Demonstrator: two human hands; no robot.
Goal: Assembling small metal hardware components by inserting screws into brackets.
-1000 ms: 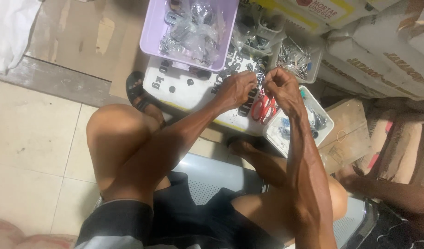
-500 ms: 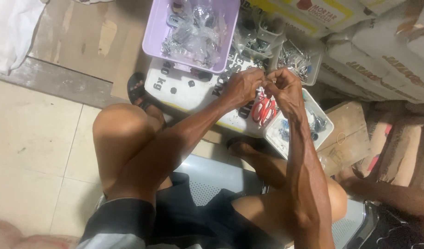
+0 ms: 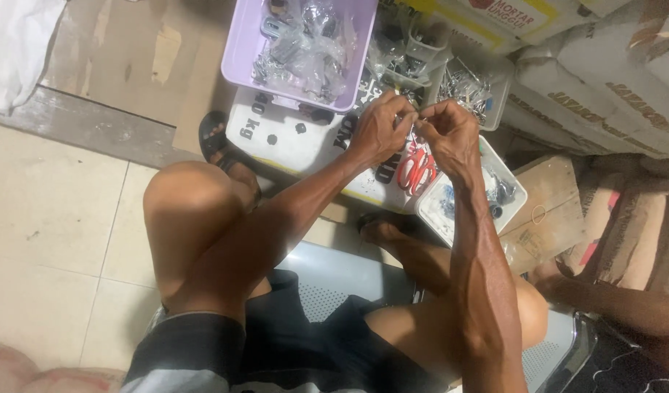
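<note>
Seated on a grey metal bench (image 3: 334,280), we bring our hands together above a white printed sack (image 3: 291,138) laid flat as a work surface. Our left hand (image 3: 378,129) and right hand (image 3: 451,135) meet fingertip to fingertip, both pinched on a small metal piece (image 3: 412,119) held between them; it is too small to tell what kind of part it is or how it is being joined. Just below the hands lie red-handled scissors (image 3: 416,169) on the sack, untouched. Far and to the left sits a lilac plastic basket (image 3: 241,51) filled with clear bags of metal hardware, and to its right small grey tubs (image 3: 487,84) hold more loose metal bits. Near and right of the hands a white tray (image 3: 511,183) holds a few dark and silvery parts. Judging by these heaps, we seem to be in the middle of the work: one piece is in hand, a few lie in the tray, and a great deal of stock in the basket and tubs looks unhandled. Another person's arm (image 3: 618,306) rests at the right edge.
</note>
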